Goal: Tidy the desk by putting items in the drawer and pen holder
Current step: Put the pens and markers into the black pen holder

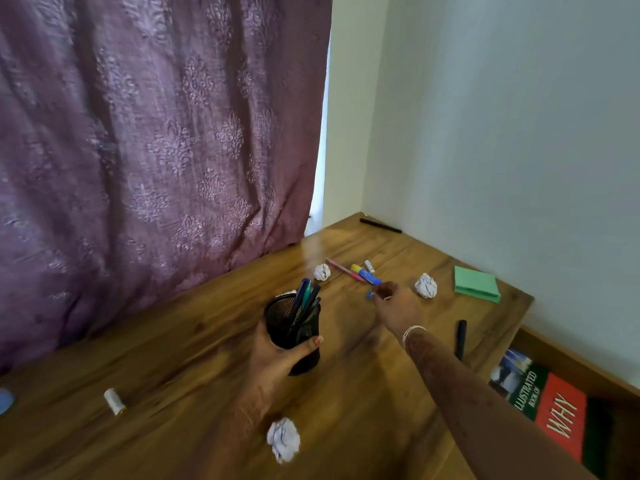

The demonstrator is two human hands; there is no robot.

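Note:
My left hand [273,355] grips a black mesh pen holder [294,332] with several pens standing in it, held just above the wooden desk [173,358]. My right hand [394,303] reaches forward, its fingers curled at the near end of a blue-and-yellow marker [365,274]. A small blue bit [370,294] shows at the fingertips; whether the fingers hold anything is unclear. Next to the marker lie a pink pen [343,270] and a short white stick [369,266]. A black pen [460,337] lies to the right of my arm, and another black pen [380,225] lies in the far corner.
Crumpled paper balls lie at the back [322,271], right [426,285] and front [283,439]. Green sticky notes [477,284] sit near the right edge. A white thread spool [115,401] lies at the left. An open drawer [554,400] holds books. A purple curtain [156,133] hangs behind.

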